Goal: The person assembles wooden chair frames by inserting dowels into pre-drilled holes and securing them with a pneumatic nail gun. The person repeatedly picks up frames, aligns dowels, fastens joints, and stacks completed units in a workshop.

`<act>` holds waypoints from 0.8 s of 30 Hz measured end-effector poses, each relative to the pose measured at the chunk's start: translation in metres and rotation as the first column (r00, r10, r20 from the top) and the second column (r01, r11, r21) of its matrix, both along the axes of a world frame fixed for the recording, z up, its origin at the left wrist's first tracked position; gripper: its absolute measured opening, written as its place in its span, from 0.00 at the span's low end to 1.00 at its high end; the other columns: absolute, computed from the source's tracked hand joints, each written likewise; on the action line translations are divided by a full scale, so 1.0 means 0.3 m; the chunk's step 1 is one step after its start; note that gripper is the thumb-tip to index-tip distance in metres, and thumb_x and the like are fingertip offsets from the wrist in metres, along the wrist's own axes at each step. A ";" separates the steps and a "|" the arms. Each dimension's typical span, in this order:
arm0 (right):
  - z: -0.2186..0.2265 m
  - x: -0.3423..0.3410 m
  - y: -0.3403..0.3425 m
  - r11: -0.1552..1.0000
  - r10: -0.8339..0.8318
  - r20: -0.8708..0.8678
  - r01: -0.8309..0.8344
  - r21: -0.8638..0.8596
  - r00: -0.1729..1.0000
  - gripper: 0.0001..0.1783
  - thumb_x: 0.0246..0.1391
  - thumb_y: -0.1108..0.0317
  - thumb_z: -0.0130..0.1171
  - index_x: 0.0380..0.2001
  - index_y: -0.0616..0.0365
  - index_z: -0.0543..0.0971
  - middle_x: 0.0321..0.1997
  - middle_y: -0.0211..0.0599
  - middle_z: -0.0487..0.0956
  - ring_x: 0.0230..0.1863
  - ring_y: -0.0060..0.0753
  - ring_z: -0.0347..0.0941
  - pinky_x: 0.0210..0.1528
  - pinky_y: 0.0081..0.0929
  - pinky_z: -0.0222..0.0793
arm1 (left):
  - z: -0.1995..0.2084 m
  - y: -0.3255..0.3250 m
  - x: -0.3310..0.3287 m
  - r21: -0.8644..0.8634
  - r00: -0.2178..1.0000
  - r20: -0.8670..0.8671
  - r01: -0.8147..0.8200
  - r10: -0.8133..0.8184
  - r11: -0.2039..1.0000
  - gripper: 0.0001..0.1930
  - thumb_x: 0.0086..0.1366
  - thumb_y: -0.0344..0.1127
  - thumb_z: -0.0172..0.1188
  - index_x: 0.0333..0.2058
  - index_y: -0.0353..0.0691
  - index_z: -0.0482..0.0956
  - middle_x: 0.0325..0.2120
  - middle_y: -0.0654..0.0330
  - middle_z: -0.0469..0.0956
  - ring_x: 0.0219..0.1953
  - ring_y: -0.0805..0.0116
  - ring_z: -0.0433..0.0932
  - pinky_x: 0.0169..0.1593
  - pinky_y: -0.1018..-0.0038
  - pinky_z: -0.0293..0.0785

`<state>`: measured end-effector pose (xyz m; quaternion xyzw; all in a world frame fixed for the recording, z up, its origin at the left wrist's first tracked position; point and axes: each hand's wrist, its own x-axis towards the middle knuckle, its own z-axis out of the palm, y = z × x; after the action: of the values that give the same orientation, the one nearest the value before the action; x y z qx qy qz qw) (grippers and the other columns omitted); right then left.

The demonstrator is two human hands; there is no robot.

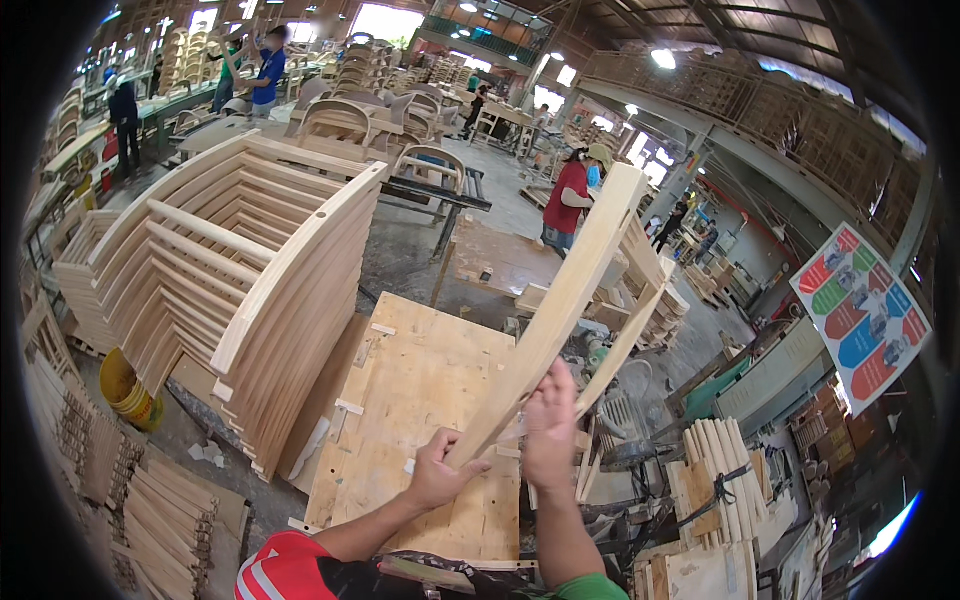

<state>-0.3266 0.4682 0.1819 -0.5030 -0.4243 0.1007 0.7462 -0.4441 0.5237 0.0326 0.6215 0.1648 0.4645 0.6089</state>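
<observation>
A pale wooden frame (572,285) stands tilted in front of me, one broad bar toward me and a thinner bar (622,345) behind it. It looks like part of a chair, like those in the stack beside it. My left hand (440,475) is closed round the lower end of the broad bar. Beside that bar, about midway up, my right hand (550,430) is raised with its fingers stretched out. Whether its fingertips touch the wood is hard to tell. Below both hands lies a plywood worktable (425,385) with small wooden blocks fixed on it.
Close on the left rises a tall stack of curved wooden frames (300,290). A yellow bucket (135,395) stands on the floor beside it. Bundled wooden sticks (720,465) lie at the right. A person in a red shirt (568,198) stands beyond the table, near a board (505,255).
</observation>
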 end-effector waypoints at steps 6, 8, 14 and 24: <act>0.021 -0.047 0.027 0.957 -0.254 0.067 0.260 -0.125 0.965 0.28 0.59 0.78 0.70 0.58 0.63 0.68 0.43 0.38 0.78 0.42 0.31 0.80 0.47 0.32 0.80 | -0.029 -0.138 0.090 -0.005 1.000 -0.016 0.010 -0.011 1.000 0.25 0.63 0.44 0.80 0.46 0.37 0.75 0.34 0.56 0.85 0.36 0.68 0.86 0.41 0.69 0.83; 0.046 -0.020 -0.042 0.953 -0.273 0.055 0.278 -0.123 0.961 0.25 0.58 0.78 0.70 0.54 0.62 0.69 0.39 0.36 0.79 0.33 0.28 0.81 0.36 0.29 0.81 | -0.032 -0.122 0.096 0.194 0.995 -0.026 0.102 -0.099 0.976 0.25 0.64 0.47 0.77 0.49 0.38 0.76 0.37 0.52 0.84 0.40 0.58 0.86 0.47 0.63 0.82; 0.177 0.078 -0.389 0.982 -0.136 -0.306 0.170 0.086 0.942 0.23 0.55 0.85 0.64 0.51 0.60 0.69 0.31 0.40 0.78 0.18 0.31 0.74 0.20 0.34 0.79 | -0.020 0.136 0.157 0.456 0.967 -0.132 -0.137 0.219 0.879 0.34 0.66 0.53 0.73 0.60 0.35 0.73 0.56 0.44 0.76 0.59 0.46 0.78 0.63 0.55 0.73; 0.099 0.305 -0.679 0.748 0.621 -0.117 -0.541 0.383 0.775 0.27 0.66 0.72 0.65 0.59 0.63 0.60 0.32 0.39 0.74 0.21 0.30 0.74 0.18 0.30 0.77 | -0.132 0.315 0.083 -0.244 0.932 -0.311 0.111 -0.186 0.964 0.36 0.66 0.49 0.74 0.65 0.33 0.74 0.59 0.45 0.81 0.61 0.56 0.81 0.64 0.61 0.75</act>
<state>-0.2352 0.2644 0.2117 -0.1975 -0.4787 0.3167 0.7947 -0.4191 0.6182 -0.0071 0.6294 0.2678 0.2847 0.6716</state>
